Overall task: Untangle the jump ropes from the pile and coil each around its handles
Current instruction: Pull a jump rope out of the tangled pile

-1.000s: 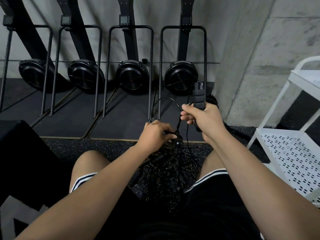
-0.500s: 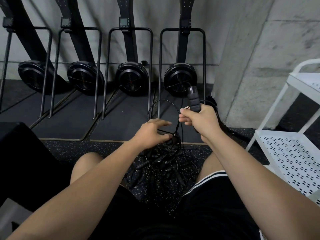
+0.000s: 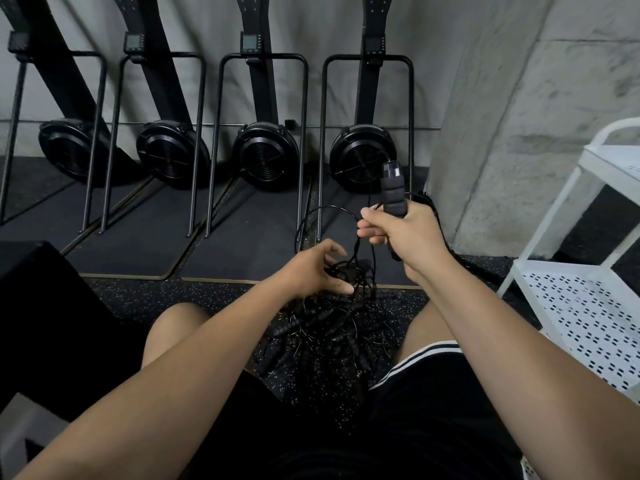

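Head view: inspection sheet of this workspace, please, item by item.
Surface: speckled dark floor, between the person's knees.
Job's things: jump rope pile on floor; one handle held upright above it.
Clutter: nothing seen.
Grips: right hand holds handle; left hand open, fingers spread over pile's top.
Cables: thin rope loop arcs from right hand down to pile.
Surroundings: four fan machines along wall; white shelf cart right; black box left.

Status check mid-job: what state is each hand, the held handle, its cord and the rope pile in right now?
Pile: tangled, lying on the floor.
Handle: upright, top end clear of the fist.
Cord: hanging in a loose loop, not wound.
Right hand: raised, grips the Handle.
Left hand: fingers spread, over the Pile.
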{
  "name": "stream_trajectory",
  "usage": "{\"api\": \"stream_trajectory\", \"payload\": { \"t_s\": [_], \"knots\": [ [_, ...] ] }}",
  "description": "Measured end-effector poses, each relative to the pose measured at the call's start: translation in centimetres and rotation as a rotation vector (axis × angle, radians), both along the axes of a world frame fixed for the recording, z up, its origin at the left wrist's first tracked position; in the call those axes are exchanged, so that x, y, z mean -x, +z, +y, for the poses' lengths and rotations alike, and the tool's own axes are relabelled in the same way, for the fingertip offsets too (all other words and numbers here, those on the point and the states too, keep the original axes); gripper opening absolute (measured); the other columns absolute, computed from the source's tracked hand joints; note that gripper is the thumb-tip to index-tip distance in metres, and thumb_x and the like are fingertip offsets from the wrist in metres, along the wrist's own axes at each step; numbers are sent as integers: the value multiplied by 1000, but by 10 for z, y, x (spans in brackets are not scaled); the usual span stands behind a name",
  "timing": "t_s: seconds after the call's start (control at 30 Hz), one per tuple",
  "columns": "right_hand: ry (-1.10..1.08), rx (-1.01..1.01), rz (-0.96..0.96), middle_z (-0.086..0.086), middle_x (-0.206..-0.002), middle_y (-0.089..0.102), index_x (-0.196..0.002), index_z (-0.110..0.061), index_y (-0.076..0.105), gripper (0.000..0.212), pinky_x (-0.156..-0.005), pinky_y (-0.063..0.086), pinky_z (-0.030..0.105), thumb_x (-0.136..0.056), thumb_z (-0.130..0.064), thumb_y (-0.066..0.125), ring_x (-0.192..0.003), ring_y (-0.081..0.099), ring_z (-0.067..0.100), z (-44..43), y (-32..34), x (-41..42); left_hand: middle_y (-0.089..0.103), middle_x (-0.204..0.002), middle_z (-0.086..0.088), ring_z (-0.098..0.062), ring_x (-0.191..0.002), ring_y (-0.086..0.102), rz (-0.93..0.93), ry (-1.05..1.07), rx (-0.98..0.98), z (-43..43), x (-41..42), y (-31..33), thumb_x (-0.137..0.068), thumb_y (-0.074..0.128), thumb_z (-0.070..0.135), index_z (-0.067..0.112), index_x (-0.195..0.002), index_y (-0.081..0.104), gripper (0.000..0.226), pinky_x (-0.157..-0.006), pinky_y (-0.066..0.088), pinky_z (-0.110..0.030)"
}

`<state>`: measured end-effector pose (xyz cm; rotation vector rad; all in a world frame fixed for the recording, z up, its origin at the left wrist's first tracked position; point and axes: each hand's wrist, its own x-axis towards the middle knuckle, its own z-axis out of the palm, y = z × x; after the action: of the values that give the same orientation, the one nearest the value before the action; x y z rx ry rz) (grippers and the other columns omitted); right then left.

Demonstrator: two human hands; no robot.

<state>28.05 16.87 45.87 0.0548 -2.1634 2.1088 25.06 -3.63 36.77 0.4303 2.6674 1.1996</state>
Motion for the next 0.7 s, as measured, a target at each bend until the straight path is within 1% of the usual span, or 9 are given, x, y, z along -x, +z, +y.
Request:
{"api": "stream_trajectory", "payload": {
  "t_s": [0.07,0.1,0.17,0.23,0.33,0.43,0.5,0.63,0.7],
  "knots": [
    [22,-11,7,13,-87,82,-103,-2,74,18,-68,58,29,-96,-17,81,-81,81,27,-1,1,-2,66,-120,11,-12,-113,66,-18,-39,0,-2,4,-3,-60,101,53,45,-112,63,64,-107,54,-43],
    [28,-15,8,13,-88,82,-102,-2,74,18,-67,58,29,-96,-17,81,-81,81,26,-1,2,-2,65,-121,9,-11,-114,65,-12,-57,12,-2,4,-4,-59,102,53,42,-109,64,64,-107,53,-41],
    [35,-9,8,13,-88,82,-101,-3,74,17,-67,58,28,-96,-17,81,-80,80,26,-1,5,-4,63,-124,6,-7,-118,61,-10,-94,26,1,3,-1,-61,103,47,31,-110,62,66,-103,51,-31],
    [45,8,9,14,-88,81,-100,-4,73,15,-65,58,28,-96,-16,81,-80,80,26,0,7,-4,64,-128,8,-3,-123,58,-64,-126,-9,3,3,2,-63,103,42,21,-112,57,70,-103,48,-27],
    [55,17,11,15,-89,81,-102,-2,73,17,-66,58,28,-95,-16,81,-80,80,25,2,11,-4,64,-125,11,-5,-118,59,-119,-158,-81,5,3,3,-61,104,44,21,-114,52,77,-104,51,-33],
    [53,31,14,15,-89,81,-105,1,73,20,-65,58,28,-96,-16,81,-79,79,24,4,13,-4,60,-127,2,-18,-119,60,-126,-172,-122,6,2,3,-59,105,46,29,-118,53,80,-107,53,-43],
    [44,37,18,14,-88,81,-107,2,73,21,-65,57,27,-96,-15,81,-77,79,23,5,13,-4,59,-129,-1,-22,-121,59,-131,-178,-117,6,0,6,-59,104,45,31,-120,54,81,-109,52,-45],
    [40,55,24,13,-88,81,-108,2,73,22,-64,58,26,-96,-15,80,-77,79,22,6,15,-5,55,-114,4,-14,-100,54,-154,-167,-125,5,-2,10,-59,104,44,30,-117,52,79,-93,51,-39],
    [45,61,27,13,-88,81,-108,2,72,22,-63,58,26,-96,-15,80,-76,78,22,5,16,-5,52,-109,4,-13,-96,51,-152,-157,-152,4,-1,9,-59,105,42,28,-118,50,81,-87,48,-35]
  ]
}}
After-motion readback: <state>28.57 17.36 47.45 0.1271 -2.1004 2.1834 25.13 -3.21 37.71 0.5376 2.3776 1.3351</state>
